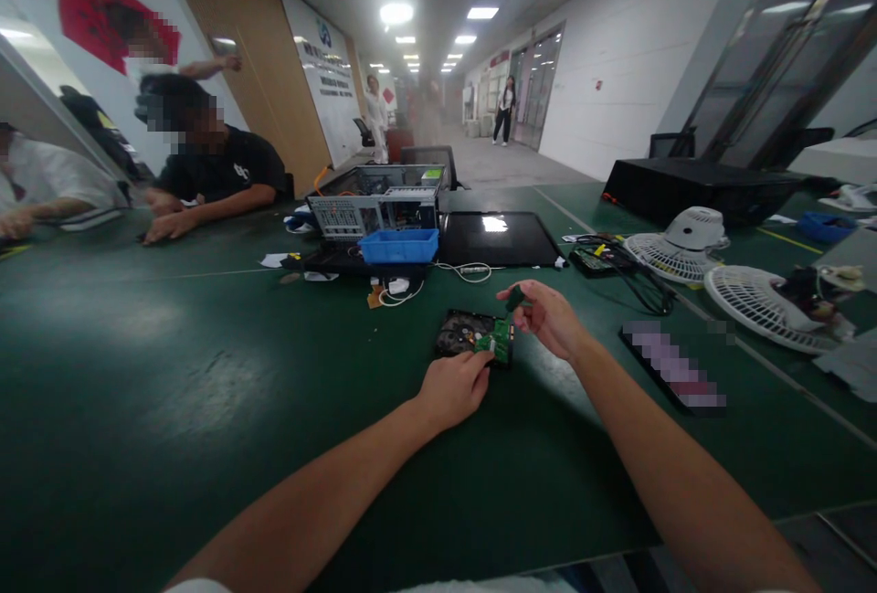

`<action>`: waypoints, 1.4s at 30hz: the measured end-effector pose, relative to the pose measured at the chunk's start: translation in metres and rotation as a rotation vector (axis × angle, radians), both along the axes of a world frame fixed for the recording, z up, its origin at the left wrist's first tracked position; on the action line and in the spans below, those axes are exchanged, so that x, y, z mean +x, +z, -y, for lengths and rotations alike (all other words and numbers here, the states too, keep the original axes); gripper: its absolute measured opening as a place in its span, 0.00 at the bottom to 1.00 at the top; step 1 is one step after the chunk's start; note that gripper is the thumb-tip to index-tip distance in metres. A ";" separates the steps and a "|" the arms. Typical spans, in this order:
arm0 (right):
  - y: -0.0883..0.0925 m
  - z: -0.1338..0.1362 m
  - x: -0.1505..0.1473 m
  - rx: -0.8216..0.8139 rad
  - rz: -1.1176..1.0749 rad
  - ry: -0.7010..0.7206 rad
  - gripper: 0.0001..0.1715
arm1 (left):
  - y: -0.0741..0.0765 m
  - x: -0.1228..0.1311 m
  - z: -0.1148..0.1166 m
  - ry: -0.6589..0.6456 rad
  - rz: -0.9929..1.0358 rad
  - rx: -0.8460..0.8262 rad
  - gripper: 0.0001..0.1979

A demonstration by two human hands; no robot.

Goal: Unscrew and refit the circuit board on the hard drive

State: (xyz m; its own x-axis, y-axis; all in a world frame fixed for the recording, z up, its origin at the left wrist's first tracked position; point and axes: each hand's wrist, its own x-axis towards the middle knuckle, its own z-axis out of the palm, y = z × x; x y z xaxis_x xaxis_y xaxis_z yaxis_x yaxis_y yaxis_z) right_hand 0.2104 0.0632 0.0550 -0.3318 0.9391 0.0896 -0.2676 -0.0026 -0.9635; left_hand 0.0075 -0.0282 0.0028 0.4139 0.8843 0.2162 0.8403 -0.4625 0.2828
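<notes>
A hard drive (pixel 458 330) lies on the green tabletop in front of me, its green circuit board (pixel 496 337) facing up on the right side. My left hand (pixel 453 390) rests at its near edge, fingers bent and pressed onto the drive and board. Above the right end of the drive, my right hand (pixel 548 319) pinches the short dark handle of a screwdriver (pixel 515 299), held fairly upright. Its tip points down toward the board; whether it touches there I cannot tell.
Behind the drive stand a blue bin (pixel 398 247), an opened computer case (pixel 374 200) and a black flat panel (pixel 500 241). On the right are a phone (pixel 671 366), white fan parts (pixel 767 305) and a cable (pixel 644 287). A person (pixel 219 164) sits at the left.
</notes>
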 end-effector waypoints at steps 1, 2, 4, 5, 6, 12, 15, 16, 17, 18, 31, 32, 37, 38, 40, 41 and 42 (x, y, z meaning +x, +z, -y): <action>0.000 0.000 0.000 -0.018 -0.016 0.000 0.16 | 0.000 0.000 0.000 0.002 0.000 -0.002 0.19; 0.000 -0.001 0.000 -0.032 -0.030 -0.001 0.16 | 0.001 0.000 0.000 0.002 0.000 -0.004 0.19; 0.000 -0.001 0.000 -0.040 -0.051 -0.004 0.16 | 0.001 0.000 0.000 0.001 0.002 -0.006 0.19; 0.000 -0.001 0.000 -0.034 -0.056 -0.006 0.17 | 0.001 0.000 0.000 0.000 0.002 -0.006 0.19; 0.000 -0.001 0.000 -0.024 -0.054 -0.008 0.17 | 0.001 0.000 0.000 0.001 0.003 -0.005 0.18; -0.002 -0.003 0.000 0.102 0.092 -0.144 0.21 | 0.002 0.001 0.000 0.000 -0.005 -0.001 0.19; -0.005 -0.008 0.002 0.166 0.121 -0.218 0.18 | 0.003 0.000 0.001 -0.002 -0.002 -0.004 0.19; -0.007 -0.009 0.003 0.175 0.120 -0.226 0.17 | 0.004 0.000 0.001 -0.005 0.000 -0.004 0.19; -0.008 -0.010 0.003 0.178 0.116 -0.227 0.17 | 0.004 0.000 0.001 -0.009 0.001 -0.005 0.19; -0.008 -0.011 0.004 0.176 0.110 -0.223 0.16 | 0.005 -0.001 0.002 -0.012 0.002 -0.007 0.19; -0.005 -0.007 0.005 0.117 0.137 -0.156 0.18 | 0.005 -0.001 0.001 -0.017 0.018 -0.005 0.19; -0.004 -0.006 0.006 0.119 0.144 -0.143 0.19 | 0.005 -0.001 0.001 -0.016 0.017 -0.003 0.19; -0.004 -0.004 0.006 0.125 0.160 -0.099 0.21 | 0.003 -0.001 0.001 -0.017 0.013 0.000 0.19; -0.004 -0.004 0.006 0.123 0.158 -0.096 0.21 | 0.002 -0.001 0.001 -0.015 0.011 0.001 0.19; -0.004 -0.005 0.006 0.113 0.153 -0.089 0.21 | 0.000 0.000 0.000 -0.008 0.004 0.002 0.19; -0.004 -0.005 0.006 0.105 0.151 -0.084 0.21 | -0.001 0.000 -0.001 -0.005 -0.001 0.002 0.19; -0.004 -0.005 0.006 0.098 0.150 -0.079 0.21 | -0.002 0.000 -0.001 -0.002 -0.005 0.003 0.19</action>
State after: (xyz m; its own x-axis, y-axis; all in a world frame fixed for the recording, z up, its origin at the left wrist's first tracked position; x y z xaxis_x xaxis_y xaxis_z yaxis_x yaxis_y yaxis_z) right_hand 0.2161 0.0684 0.0510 -0.2742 0.9518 0.1372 -0.1169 0.1086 -0.9872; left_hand 0.0074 -0.0273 0.0007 0.4166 0.8829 0.2166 0.8407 -0.4649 0.2778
